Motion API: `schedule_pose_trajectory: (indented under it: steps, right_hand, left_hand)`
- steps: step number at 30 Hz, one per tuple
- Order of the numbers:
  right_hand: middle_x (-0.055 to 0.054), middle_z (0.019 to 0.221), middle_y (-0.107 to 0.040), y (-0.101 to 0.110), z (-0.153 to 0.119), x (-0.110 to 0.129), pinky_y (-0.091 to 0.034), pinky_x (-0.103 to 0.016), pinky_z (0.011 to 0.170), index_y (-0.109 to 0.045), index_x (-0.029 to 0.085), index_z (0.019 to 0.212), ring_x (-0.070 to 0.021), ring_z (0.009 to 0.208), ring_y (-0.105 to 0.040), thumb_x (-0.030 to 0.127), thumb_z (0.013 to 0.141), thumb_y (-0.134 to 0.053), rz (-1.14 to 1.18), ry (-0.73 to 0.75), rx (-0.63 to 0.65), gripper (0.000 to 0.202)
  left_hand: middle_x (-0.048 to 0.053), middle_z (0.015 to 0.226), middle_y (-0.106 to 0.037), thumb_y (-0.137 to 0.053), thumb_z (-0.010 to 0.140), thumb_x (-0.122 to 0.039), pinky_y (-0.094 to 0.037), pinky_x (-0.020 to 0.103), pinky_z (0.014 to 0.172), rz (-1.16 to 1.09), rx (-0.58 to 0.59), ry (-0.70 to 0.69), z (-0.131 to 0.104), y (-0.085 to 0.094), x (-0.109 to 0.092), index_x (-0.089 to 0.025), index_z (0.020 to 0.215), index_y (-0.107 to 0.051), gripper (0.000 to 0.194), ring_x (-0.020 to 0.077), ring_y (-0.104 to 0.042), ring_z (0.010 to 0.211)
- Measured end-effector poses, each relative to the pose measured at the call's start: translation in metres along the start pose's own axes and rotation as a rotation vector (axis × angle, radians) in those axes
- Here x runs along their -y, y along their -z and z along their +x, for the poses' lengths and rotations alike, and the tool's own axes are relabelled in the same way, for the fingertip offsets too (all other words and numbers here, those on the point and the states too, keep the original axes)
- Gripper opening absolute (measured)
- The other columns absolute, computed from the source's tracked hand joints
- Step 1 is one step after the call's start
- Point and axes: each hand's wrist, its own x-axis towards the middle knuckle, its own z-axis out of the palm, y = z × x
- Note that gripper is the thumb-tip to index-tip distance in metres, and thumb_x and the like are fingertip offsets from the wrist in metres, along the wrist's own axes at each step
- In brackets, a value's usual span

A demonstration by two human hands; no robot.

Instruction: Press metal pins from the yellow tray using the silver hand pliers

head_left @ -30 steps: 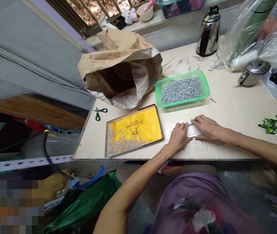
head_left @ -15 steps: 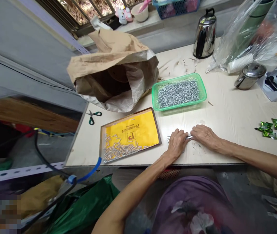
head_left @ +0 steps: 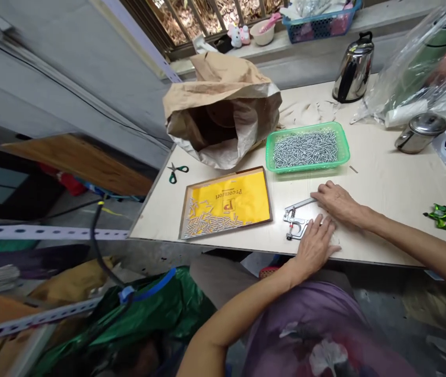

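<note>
Silver snap-fastener pliers (head_left: 294, 220) lie on the table with their two handles spread apart and the jaw end toward the left. A spring and a small red part show near the jaws. My left hand (head_left: 314, 243) rests flat over the lower handle, its fingers stretched out and the thumb apart. The end of the upper handle is in the fingers of my right hand (head_left: 335, 201); the fingertips partly hide it. Left of the pliers is a shallow tray (head_left: 270, 207) lined with a yellow sheet (head_left: 248, 196), holding many small metal pins (head_left: 210, 222).
A green basket (head_left: 346, 152) full of small metal parts (head_left: 305, 149) stands behind my hands. Farther left are a big paper sack (head_left: 218, 86) and scissors (head_left: 173, 173). A kettle (head_left: 353, 70), a metal cup (head_left: 419, 133) and green wrappers (head_left: 445, 217) are at the right.
My hands were close together around the pliers, which were mostly covered. Now the handles are spread, the right hand is farther back, and the left hand has flattened. The view has shifted left.
</note>
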Motion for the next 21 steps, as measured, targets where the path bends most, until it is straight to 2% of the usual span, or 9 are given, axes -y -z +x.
schedule_pose_trajectory:
  steps: [3,6,9,12,15,17,19,21]
  right_hand:
    - [-0.013,0.091,-0.063,0.005,0.015,0.005,-0.036,-0.035,0.071,-0.066,0.015,0.090,-0.0235,0.086,-0.050,0.010,0.093,-0.045,0.001,0.006,0.015,0.022]
    - [-0.012,0.095,-0.063,0.012,0.024,0.021,-0.036,-0.036,0.071,-0.066,0.017,0.095,-0.0236,0.087,-0.049,0.009,0.093,-0.045,0.019,0.069,0.012,0.023]
    - [-0.007,0.097,-0.064,0.015,0.027,0.050,-0.037,-0.035,0.070,-0.068,0.025,0.089,-0.0223,0.087,-0.050,0.014,0.090,-0.056,0.082,0.304,0.082,0.017]
    - [-0.008,0.095,-0.065,0.007,0.027,0.076,-0.039,-0.037,0.073,-0.065,0.026,0.074,-0.0237,0.089,-0.051,0.010,0.085,-0.057,0.110,0.514,0.143,0.021]
    - [-0.009,0.088,-0.065,-0.010,0.030,0.086,-0.042,-0.038,0.076,-0.063,0.024,0.070,-0.0241,0.088,-0.052,0.004,0.083,-0.052,0.156,0.568,0.076,0.027]
    - [-0.007,0.082,-0.064,-0.017,0.036,0.087,-0.044,-0.036,0.072,-0.061,0.023,0.070,-0.0220,0.081,-0.054,0.004,0.084,-0.048,0.191,0.603,0.010,0.028]
    - [-0.005,0.078,-0.064,-0.012,0.045,0.087,-0.046,-0.033,0.067,-0.061,0.022,0.075,-0.0190,0.073,-0.055,0.007,0.089,-0.043,0.227,0.608,-0.068,0.027]
    - [-0.005,0.080,-0.065,0.006,0.054,0.083,-0.049,-0.031,0.067,-0.061,0.020,0.084,-0.0169,0.073,-0.057,0.011,0.095,-0.037,0.287,0.562,-0.172,0.028]
  left_hand:
    - [0.019,0.150,-0.046,-0.051,0.095,-0.046,-0.031,0.049,0.120,-0.068,0.008,0.015,0.002,0.005,-0.002,-0.011,0.142,-0.045,0.059,0.0321,-0.032,0.146]
    - [0.019,0.149,-0.047,-0.053,0.093,-0.050,-0.030,0.049,0.120,-0.137,-0.014,0.000,0.002,0.006,0.000,-0.009,0.142,-0.045,0.064,0.0339,-0.032,0.146]
    - [0.021,0.140,-0.055,-0.054,0.091,-0.055,-0.035,0.051,0.117,-0.192,0.017,-0.009,0.003,0.004,0.000,-0.008,0.136,-0.051,0.065,0.0364,-0.042,0.139]
    - [0.022,0.134,-0.059,-0.053,0.091,-0.057,-0.039,0.048,0.114,-0.189,0.057,0.024,0.002,0.000,-0.001,-0.005,0.135,-0.053,0.068,0.0376,-0.050,0.132]
    - [0.022,0.137,-0.057,-0.050,0.093,-0.055,-0.037,0.047,0.114,-0.130,0.035,0.016,0.002,-0.003,-0.001,-0.002,0.138,-0.050,0.069,0.0361,-0.048,0.134]
    - [0.020,0.133,-0.061,-0.048,0.095,-0.051,-0.037,0.046,0.114,-0.075,0.036,-0.040,0.003,-0.002,0.000,-0.003,0.132,-0.056,0.061,0.0343,-0.048,0.133]
    - [0.019,0.127,-0.064,-0.049,0.095,-0.050,-0.039,0.044,0.112,-0.020,0.036,-0.095,0.005,0.003,0.000,-0.006,0.123,-0.064,0.054,0.0329,-0.052,0.130]
    - [0.016,0.128,-0.064,-0.049,0.095,-0.048,-0.040,0.041,0.111,0.015,-0.018,-0.153,0.004,0.013,0.003,-0.009,0.119,-0.066,0.048,0.0307,-0.052,0.128]
